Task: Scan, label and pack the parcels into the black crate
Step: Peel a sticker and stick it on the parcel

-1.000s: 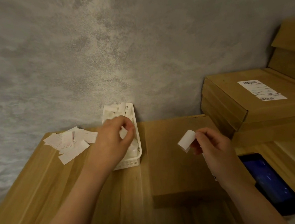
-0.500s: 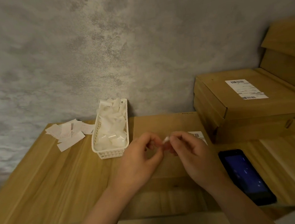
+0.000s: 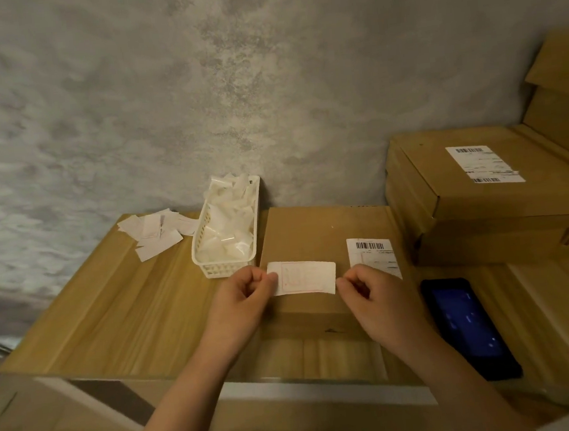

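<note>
1. Two hands at lower centre: the left hand (image 3: pixel 245 296) and right hand (image 3: pixel 369 292) each pinch one end of a single white label (image 3: pixel 304 277), stretched flat over one cardboard parcel (image 3: pixel 312 233).
2. One barcode sticker (image 3: pixel 372 254) on that parcel; two stacked boxes (image 3: pixel 481 198) at right; one white basket (image 3: pixel 224 231); one phone (image 3: pixel 468 326).
3. Half a second ago the label was still bunched between the fingertips — now it is spread out.

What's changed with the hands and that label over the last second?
The left hand left the white basket and joined the right hand; together they unrolled the label, now pinched flat at both ends over the cardboard parcel. The basket, loose paper slips and phone stayed put.
</note>
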`<state>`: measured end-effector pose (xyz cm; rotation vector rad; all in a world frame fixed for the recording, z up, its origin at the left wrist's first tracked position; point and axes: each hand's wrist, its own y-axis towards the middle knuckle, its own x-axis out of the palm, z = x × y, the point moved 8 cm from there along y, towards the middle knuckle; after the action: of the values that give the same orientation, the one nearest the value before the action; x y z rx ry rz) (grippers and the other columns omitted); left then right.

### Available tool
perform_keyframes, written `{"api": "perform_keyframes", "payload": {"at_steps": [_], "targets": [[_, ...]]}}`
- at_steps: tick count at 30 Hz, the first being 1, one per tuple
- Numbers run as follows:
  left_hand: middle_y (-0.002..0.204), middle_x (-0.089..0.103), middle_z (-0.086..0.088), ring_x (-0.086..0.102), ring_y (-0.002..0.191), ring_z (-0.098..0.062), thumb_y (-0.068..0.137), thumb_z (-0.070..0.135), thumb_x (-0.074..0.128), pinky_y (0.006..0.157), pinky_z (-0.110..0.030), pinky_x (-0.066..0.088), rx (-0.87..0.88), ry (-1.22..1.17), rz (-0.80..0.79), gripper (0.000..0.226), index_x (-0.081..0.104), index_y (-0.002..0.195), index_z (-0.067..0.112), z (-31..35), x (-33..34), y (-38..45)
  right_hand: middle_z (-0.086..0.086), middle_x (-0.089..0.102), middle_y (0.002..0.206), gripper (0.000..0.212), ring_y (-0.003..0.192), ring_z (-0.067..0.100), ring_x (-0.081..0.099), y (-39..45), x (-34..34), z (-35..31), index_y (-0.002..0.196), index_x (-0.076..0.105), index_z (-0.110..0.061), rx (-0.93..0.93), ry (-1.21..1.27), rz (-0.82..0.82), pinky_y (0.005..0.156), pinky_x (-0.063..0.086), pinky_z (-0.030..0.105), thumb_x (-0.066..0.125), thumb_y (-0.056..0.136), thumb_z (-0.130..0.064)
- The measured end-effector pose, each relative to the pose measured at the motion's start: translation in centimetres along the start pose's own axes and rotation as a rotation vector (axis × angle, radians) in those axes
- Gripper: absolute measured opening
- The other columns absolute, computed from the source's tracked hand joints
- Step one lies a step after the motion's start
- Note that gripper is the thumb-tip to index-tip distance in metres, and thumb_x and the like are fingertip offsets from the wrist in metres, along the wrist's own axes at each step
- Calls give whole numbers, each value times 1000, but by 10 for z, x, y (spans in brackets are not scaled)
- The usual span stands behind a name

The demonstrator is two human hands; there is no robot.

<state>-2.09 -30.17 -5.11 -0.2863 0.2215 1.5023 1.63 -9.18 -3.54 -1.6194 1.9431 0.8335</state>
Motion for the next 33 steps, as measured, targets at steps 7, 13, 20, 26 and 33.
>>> {"api": "perform_keyframes", "payload": {"at_steps": [7, 13, 20, 26, 33], "targets": [[87, 65, -19, 63, 74, -16, 97, 32, 58, 64, -17, 45, -20, 19, 1, 31, 58, 71, 16, -3, 0, 1, -11, 58, 68, 33, 67, 5, 56, 0, 3, -3, 73, 53, -29, 13, -44, 50, 61, 37, 15, 50, 89, -58], [68, 59, -4, 55, 65, -8, 96, 38, 58, 64, -21, 43, -10, 66, -23, 32, 61, 69, 21, -5, 1, 5, -11, 54, 66, 25, 65, 7, 55, 3, 7, -7, 72, 51, -29, -21, -74, 2, 58, 34, 10, 53, 97, -34], [86, 57, 11, 48, 86, -11, 93, 41, 58, 73, -29, 45, 434, 720, 136, 18, 64, 83, 28, 17, 0, 2, -9, 50, 65, 29, 61, 6, 50, 3, 15, -6, 70, 46, -26, -19, -253, -42, 54, 30, 12, 49, 97, -35], [93, 50, 10, 44, 90, -11, 98, 46, 46, 79, -30, 46, 472, 904, 106, 23, 63, 103, 30, 8, 10, 6, -9, 48, 67, 29, 64, 7, 50, 5, 21, -8, 70, 41, -27, -43, -409, -36, 60, 32, 16, 45, 97, -38], [94, 49, 9, 45, 92, -12, 97, 47, 41, 81, -30, 45, 468, 960, 75, 26, 61, 102, 31, 4, 15, 12, -10, 46, 68, 23, 63, 7, 45, 7, 24, -13, 78, 44, -25, -96, -497, 20, 61, 32, 20, 44, 96, -39]]}}
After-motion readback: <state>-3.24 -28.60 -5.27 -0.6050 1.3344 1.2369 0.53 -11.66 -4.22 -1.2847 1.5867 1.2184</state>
